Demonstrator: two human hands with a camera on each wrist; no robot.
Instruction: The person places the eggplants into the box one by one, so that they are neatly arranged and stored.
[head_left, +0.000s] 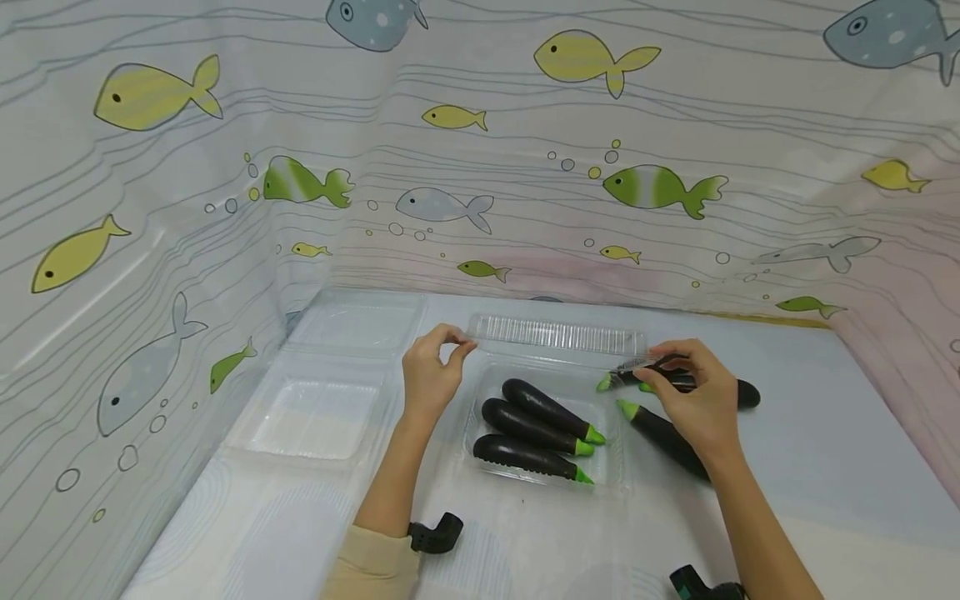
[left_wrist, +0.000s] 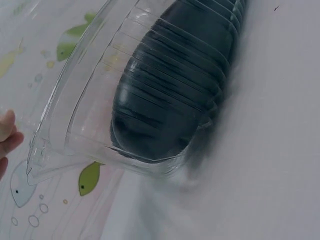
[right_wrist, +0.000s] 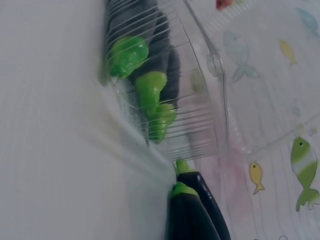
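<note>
Three eggplants point(head_left: 528, 423), dark with green stem ends, lie side by side in a clear plastic clamshell container point(head_left: 480, 392). Behind them its ribbed lid point(head_left: 558, 334) is raised. My left hand point(head_left: 432, 375) pinches the lid's left corner between thumb and index finger; a few fingertips point(left_wrist: 7, 137) show at the edge of the left wrist view. On the other side, my right hand point(head_left: 697, 400) holds the lid's right corner with thumb and fingers. Through the container wall, green stems point(right_wrist: 150, 90) appear in the right wrist view.
More eggplants point(head_left: 667, 437) lie on the table right of the container, partly hidden behind my right hand. A second clear clamshell point(head_left: 247, 429) sits at the left, opened out flat. Fish-printed sheeting point(head_left: 525, 175) rises behind and along the sides.
</note>
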